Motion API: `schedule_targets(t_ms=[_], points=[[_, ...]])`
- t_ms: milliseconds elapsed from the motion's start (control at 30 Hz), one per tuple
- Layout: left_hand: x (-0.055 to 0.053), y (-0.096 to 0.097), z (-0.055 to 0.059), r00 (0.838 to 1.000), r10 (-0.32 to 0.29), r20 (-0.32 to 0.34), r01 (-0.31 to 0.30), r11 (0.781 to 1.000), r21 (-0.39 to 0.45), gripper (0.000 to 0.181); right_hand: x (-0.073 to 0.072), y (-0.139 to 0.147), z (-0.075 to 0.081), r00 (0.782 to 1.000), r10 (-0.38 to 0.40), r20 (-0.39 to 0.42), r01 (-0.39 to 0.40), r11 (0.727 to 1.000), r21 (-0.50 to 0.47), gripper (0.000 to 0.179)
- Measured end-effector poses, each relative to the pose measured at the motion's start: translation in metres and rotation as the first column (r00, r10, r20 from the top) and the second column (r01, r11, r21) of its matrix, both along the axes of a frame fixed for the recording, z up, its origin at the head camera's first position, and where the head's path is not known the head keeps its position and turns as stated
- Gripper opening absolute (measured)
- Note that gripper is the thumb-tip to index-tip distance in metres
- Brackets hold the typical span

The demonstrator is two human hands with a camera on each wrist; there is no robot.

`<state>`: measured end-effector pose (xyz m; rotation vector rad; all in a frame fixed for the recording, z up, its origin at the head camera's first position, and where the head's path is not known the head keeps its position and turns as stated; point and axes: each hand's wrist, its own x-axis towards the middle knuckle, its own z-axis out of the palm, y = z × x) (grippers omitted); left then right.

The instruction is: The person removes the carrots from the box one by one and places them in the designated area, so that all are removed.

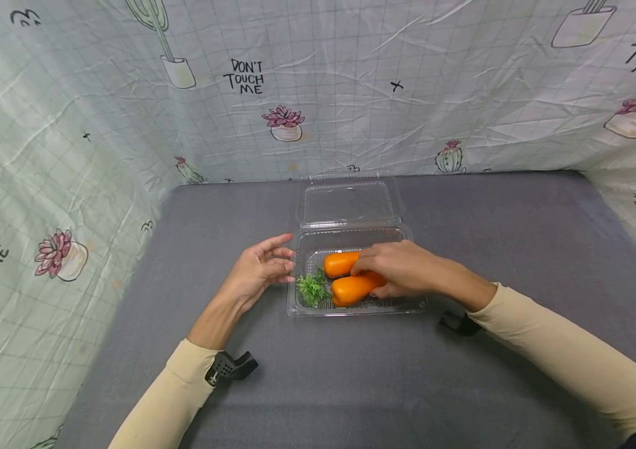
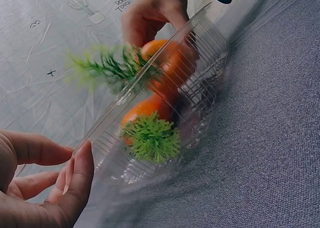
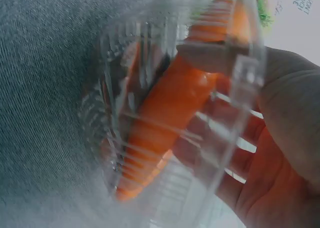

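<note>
Presently, the transparent plastic clamshell container is open on the grey cloth-covered table; its hinged lid lies unfolded behind it, on the side away from the person. Inside the container, the nearer carrot and the farther carrot lie side by side, both orange, with their wide ends toward the container's left end; feathery green foliage is in this left end, just beside the wide ends; whether it is joined to them, I cannot tell.

The right hand reaches into the container from its right side and grasps the nearer carrot; the thumb is on one side of it and the other fingers are on the opposite side. The left hand is at the container's left rim, with fingers relaxed and somewhat apart, not clenched; the tips are very near the rim, but I cannot tell with certainty if they touch it.

Beige sleeves come from the person's side of the container, one at its left and one at its right; each wrist carries a black device; behind the container hangs a pale curtain, printed with potted plants and the words "DON'T TOUCH ME".
</note>
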<state>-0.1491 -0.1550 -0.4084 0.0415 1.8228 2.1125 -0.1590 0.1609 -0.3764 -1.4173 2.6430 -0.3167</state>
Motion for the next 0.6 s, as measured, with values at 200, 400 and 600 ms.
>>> schedule_targets(t_ms=[200,400,600], points=[[0.000,0.000,0.001,1.000,0.001,0.000,-0.001,1.000,-0.001,0.067,-0.003,0.006,0.007,1.000,-0.002,-0.016,0.000,0.998,-0.066,0.044],[-0.001,-0.001,0.001,1.000,0.004,0.000,-0.004,1.000,-0.011,0.067,-0.007,0.014,0.016,0.998,0.018,-0.055,-0.025,0.992,-0.127,0.043],[-0.002,-0.001,0.001,1.000,0.005,0.000,-0.005,1.000,-0.007,0.068,-0.012,0.025,0.029,0.999,0.006,-0.046,-0.014,0.982,-0.186,0.042]])
